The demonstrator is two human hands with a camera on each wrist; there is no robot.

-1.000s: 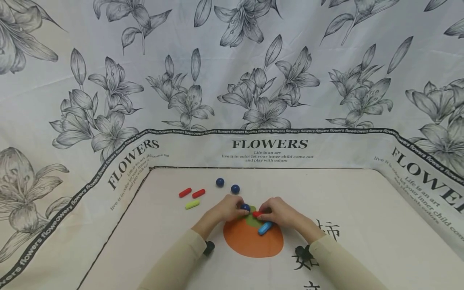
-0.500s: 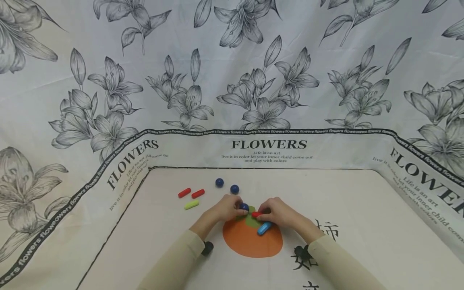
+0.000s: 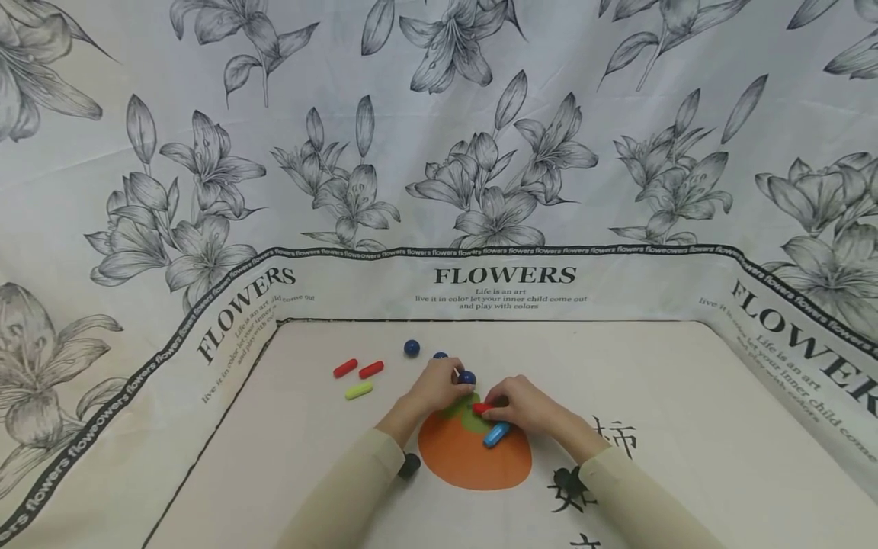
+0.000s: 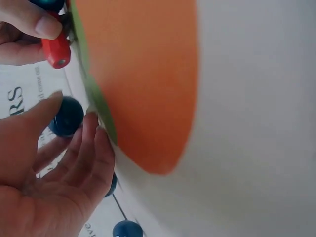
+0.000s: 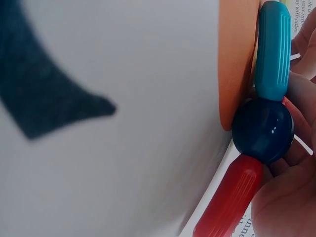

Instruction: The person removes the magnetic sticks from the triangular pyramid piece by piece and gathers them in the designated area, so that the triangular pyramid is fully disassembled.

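Note:
My left hand (image 3: 441,383) pinches a dark blue ball (image 3: 467,378) between thumb and fingers, just beyond the green top of the printed persimmon (image 3: 473,457). To its right, my right hand (image 3: 523,404) grips a joined piece. In the right wrist view, that piece has a light blue rod (image 5: 273,49) and a red rod (image 5: 229,197) meeting at a dark blue ball (image 5: 262,129). A bit of red also shows behind, near the fingers. In the left wrist view, a red rod (image 4: 58,52) with a small dot on its end points toward the left hand's ball (image 4: 67,116), apart from it.
Two red rods (image 3: 371,370) and a yellow-green rod (image 3: 359,390) lie to the left on the white cloth. Near them is a blue ball (image 3: 411,348); another blue ball (image 3: 440,355) is partly hidden behind the left hand. A patterned fabric wall (image 3: 507,290) rises at the back.
My left hand has moved slightly away and to the right with its ball, now overlapping one ball lying on the cloth. The right hand and its joined piece have barely moved.

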